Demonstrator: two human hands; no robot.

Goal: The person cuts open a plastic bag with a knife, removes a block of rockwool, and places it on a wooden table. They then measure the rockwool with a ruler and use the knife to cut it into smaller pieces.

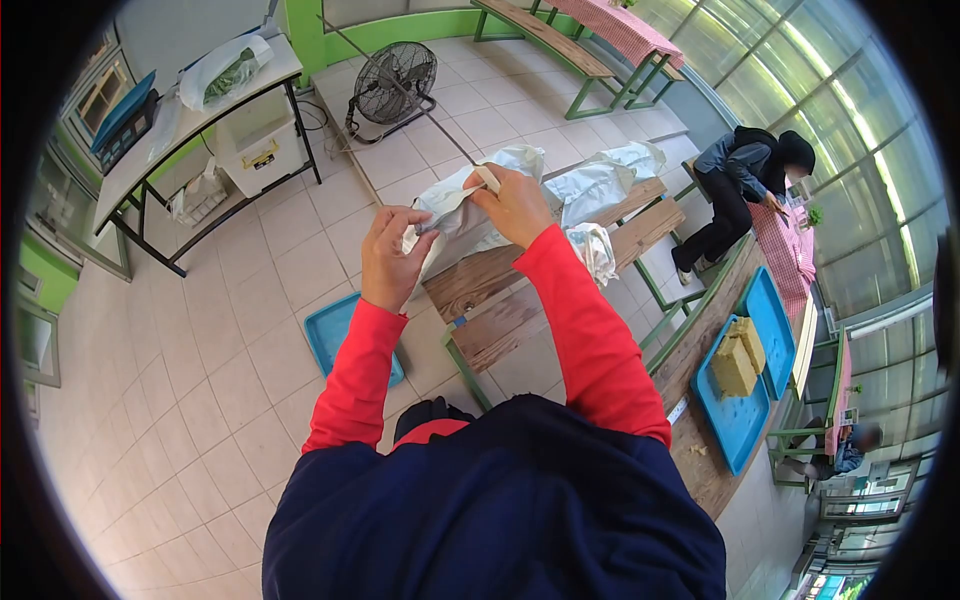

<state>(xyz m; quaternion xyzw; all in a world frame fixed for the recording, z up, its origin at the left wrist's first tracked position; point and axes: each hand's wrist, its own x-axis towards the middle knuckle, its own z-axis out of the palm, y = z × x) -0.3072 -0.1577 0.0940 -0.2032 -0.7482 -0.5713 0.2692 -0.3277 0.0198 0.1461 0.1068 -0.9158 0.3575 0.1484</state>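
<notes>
A white plastic bag (455,245) hangs between my hands, above a slatted wooden bench (495,325). My left hand (392,255) pinches its near-left edge between thumb and fingers. With bent fingers, my right hand (515,207) grips the bag's upper rim, where a pale folded strip shows at the fingertips. What the bag contains is hidden. Beyond my right hand, another white bag (608,180) lies on the bench. A crumpled white bag (592,250) rests beside my right forearm.
A blue tray (338,325) is on the tiled floor at left. Yellowish blocks (740,365) sit on a blue tray (735,440) upon the wooden table at right. A fan (395,85) stands ahead. A seated person (735,185) is at far right.
</notes>
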